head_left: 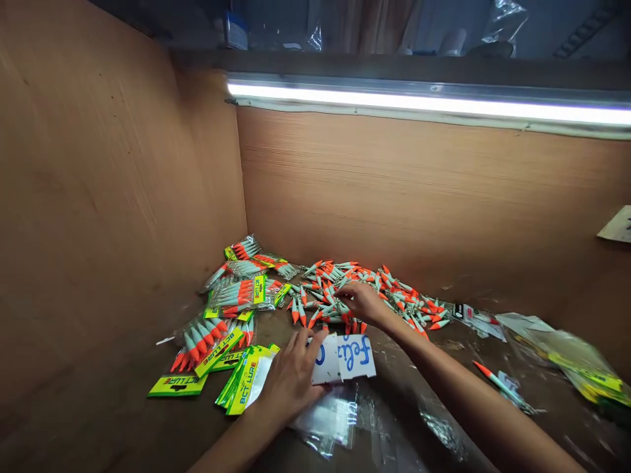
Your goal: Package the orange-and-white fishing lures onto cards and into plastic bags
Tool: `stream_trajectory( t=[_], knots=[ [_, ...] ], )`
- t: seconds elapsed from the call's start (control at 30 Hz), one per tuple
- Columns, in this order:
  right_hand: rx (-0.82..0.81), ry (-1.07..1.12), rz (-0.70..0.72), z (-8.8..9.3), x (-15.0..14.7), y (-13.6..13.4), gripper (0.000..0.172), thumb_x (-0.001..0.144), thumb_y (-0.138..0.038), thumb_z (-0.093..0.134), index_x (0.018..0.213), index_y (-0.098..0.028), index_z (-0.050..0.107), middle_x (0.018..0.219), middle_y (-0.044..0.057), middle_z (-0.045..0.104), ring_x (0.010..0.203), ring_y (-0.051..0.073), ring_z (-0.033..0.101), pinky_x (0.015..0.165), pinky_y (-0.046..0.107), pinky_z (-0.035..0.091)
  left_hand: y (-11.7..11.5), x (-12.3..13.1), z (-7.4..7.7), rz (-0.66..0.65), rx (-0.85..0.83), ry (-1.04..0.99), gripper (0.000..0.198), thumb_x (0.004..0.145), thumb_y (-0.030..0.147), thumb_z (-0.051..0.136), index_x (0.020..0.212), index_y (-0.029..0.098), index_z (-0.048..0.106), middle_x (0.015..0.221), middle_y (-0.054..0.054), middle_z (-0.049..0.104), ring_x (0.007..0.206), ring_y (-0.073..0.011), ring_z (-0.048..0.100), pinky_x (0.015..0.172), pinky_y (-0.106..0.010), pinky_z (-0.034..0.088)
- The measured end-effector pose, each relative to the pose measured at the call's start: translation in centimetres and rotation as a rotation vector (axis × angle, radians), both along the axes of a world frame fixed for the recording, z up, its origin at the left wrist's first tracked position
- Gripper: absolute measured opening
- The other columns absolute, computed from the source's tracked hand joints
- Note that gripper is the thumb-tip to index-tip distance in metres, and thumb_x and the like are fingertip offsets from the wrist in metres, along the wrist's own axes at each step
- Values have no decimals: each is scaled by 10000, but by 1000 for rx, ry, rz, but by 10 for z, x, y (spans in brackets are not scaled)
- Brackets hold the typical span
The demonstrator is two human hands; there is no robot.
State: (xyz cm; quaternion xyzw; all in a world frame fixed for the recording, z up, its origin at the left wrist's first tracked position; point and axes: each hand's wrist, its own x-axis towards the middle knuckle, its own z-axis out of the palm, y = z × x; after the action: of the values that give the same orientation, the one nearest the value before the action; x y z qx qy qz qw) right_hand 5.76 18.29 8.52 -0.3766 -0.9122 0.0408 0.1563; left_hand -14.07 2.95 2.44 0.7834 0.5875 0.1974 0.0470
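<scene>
My left hand (294, 369) rests at the left end of a white card (355, 357) with blue handwriting, its fingers bent over the edge and its thumb below. Clear plastic bags (329, 415) lie under and in front of it. My right hand (361, 302) reaches into a pile of orange and pale green lures (394, 289), thumb and forefinger pinched together; what they hold, if anything, is too small to tell. Left of my left hand are yellow-green BCT LURE header cards (250, 381).
Packed bags of lures (246, 295) are heaped at the left. One loose lure (497, 381) lies at the right, near more yellow-edged packaging (572, 355). Wooden panels (419, 197) stand at the back and sides, below a lit tube (424, 102).
</scene>
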Motion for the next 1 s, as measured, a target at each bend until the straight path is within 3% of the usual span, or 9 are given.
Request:
stream_trajectory(
  t=[0.1, 0.23, 0.4, 0.53, 0.67, 0.8, 0.9, 1.0],
  knots=[
    [6, -192, 91, 9, -32, 23, 228, 871, -160, 572, 963, -219, 772, 991, 87, 748, 995, 225, 647, 789, 263, 458, -6, 5, -2, -85, -6, 24, 936, 639, 205, 745, 1460, 358, 320, 1307, -58, 472, 1169, -292, 491, 943, -395, 468],
    [6, -421, 188, 13, -54, 34, 188, 784, -116, 618, 851, -190, 778, 939, 96, 741, 889, 210, 654, 699, 244, 436, -9, 7, -1, -95, -7, 44, 976, 621, 170, 738, 1471, 364, 298, 1305, -63, 483, 1158, -304, 496, 955, -421, 464],
    [-9, -532, 206, 15, -60, 36, 154, 756, -116, 629, 798, -148, 773, 834, 95, 732, 763, 188, 638, 664, 248, 428, -10, 7, 2, -97, -8, 53, 950, 643, 196, 749, 1468, 350, 305, 1293, -73, 490, 1151, -310, 502, 945, -433, 472],
    [-6, -474, 187, 21, -53, 42, 153, 772, -151, 642, 837, -156, 781, 868, 80, 732, 814, 187, 624, 725, 248, 433, -10, 6, 0, -113, -21, 45, 934, 644, 185, 743, 1456, 356, 314, 1310, -69, 482, 1158, -300, 502, 938, -417, 479],
    [24, -361, 151, 43, -17, 49, 163, 772, -175, 669, 883, -168, 789, 962, 84, 721, 935, 216, 603, 842, 277, 423, -8, 5, -2, -117, -15, 37, 934, 648, 187, 742, 1460, 354, 312, 1316, -67, 480, 1178, -302, 499, 949, -418, 472],
    [36, -261, 86, 59, 46, 35, 170, 819, -195, 635, 910, -187, 779, 1023, 76, 693, 998, 219, 586, 902, 294, 408, -6, 5, -2, -124, -9, 34, 933, 650, 199, 744, 1464, 353, 315, 1298, -73, 495, 1162, -304, 515, 939, -416, 474],
    [-10, -245, 26, 46, 97, 5, 148, 817, -198, 636, 878, -201, 771, 947, 49, 697, 912, 198, 611, 835, 270, 429, -6, 5, -1, -144, 8, 20, 925, 658, 202, 730, 1468, 351, 310, 1305, -75, 498, 1168, -307, 516, 935, -424, 478],
    [-74, -264, -55, 15, 136, -32, 159, 752, -127, 651, 819, -212, 769, 863, 33, 702, 832, 188, 623, 744, 244, 429, -5, 6, 0, -173, 8, 24, 924, 644, 156, 696, 1464, 353, 319, 1308, -71, 504, 1173, -304, 517, 936, -418, 480]
  ],
)
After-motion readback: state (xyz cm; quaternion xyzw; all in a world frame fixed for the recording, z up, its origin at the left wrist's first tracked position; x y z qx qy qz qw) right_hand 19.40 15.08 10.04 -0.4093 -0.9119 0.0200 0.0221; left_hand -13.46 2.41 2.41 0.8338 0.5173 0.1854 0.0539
